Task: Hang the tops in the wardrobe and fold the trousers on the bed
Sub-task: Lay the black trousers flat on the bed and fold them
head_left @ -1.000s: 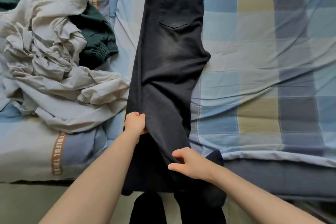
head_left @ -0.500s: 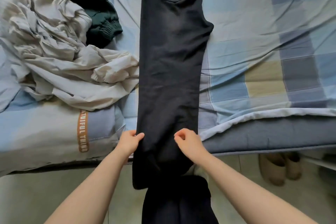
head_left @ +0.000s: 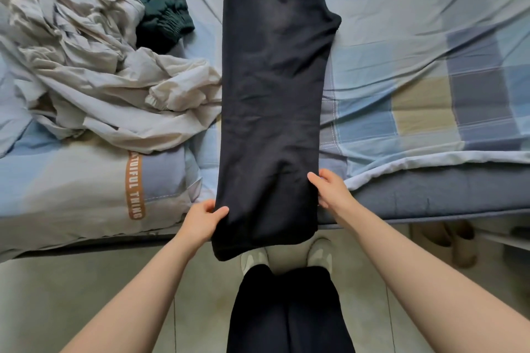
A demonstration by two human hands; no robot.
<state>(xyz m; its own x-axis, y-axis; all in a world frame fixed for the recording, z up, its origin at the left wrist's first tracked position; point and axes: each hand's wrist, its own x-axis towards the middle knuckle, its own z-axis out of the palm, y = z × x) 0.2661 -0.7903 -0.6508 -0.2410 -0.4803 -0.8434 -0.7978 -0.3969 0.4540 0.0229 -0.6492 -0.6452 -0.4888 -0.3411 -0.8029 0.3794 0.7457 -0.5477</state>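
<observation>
Black trousers [head_left: 272, 94] lie lengthwise on the bed, folded leg on leg, waist end far from me and the hems hanging over the near bed edge. My left hand [head_left: 202, 222] pinches the left side of the legs near the hem. My right hand [head_left: 329, 188] grips the right side a little higher up. A crumpled beige top [head_left: 86, 71] lies in a heap on the left of the bed, with a dark green garment [head_left: 163, 14] partly under it.
The bed has a blue checked sheet [head_left: 430, 66] and a quilt with orange lettering [head_left: 86, 189] at the near left. My shoes [head_left: 286, 255] stand on the tiled floor at the bed edge. Slippers [head_left: 447, 238] sit under the bed at right.
Both hands have slid down the trouser legs toward the hems and moved apart to the two side edges. The view has tilted down, showing floor and my legs.
</observation>
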